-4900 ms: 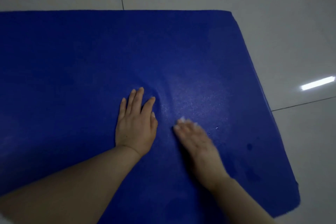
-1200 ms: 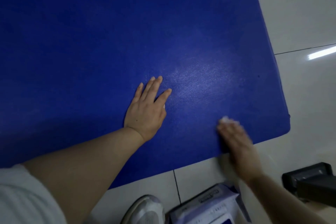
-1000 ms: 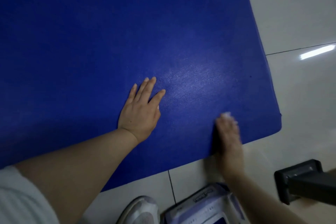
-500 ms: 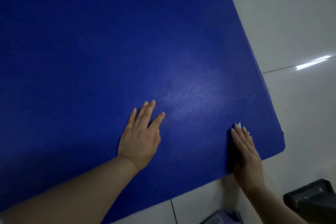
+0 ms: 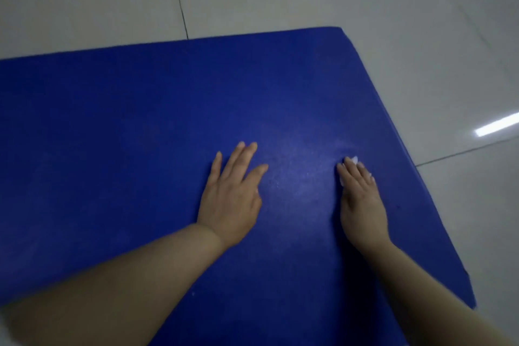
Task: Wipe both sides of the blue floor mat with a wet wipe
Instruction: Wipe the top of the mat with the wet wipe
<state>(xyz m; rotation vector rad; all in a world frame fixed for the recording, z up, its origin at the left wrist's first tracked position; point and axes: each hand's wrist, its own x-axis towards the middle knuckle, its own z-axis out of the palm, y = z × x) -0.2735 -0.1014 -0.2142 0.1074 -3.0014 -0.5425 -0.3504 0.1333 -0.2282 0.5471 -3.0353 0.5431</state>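
Note:
The blue floor mat (image 5: 140,126) lies flat on the tiled floor and fills most of the view. My left hand (image 5: 231,194) rests flat on the mat near its middle, fingers straight and spread. My right hand (image 5: 361,199) lies flat on the mat's right part, fingers straight, pressing a white wet wipe (image 5: 354,161) against the surface. Only small white edges of the wipe show past my fingertips and beside my index finger; the remainder is hidden under the hand. The mat's surface between my hands has a faint wet sheen.
Pale glossy floor tiles (image 5: 393,8) surround the mat at the back and right, with dark grout lines. A bright light reflection (image 5: 497,124) shines on the tile at the right. The mat's right edge runs diagonally just beyond my right hand.
My right hand has slid the wipe forward, away from the mat's near edge and farther onto the mat. The view has tilted up; the pack and dark object near me have left the frame.

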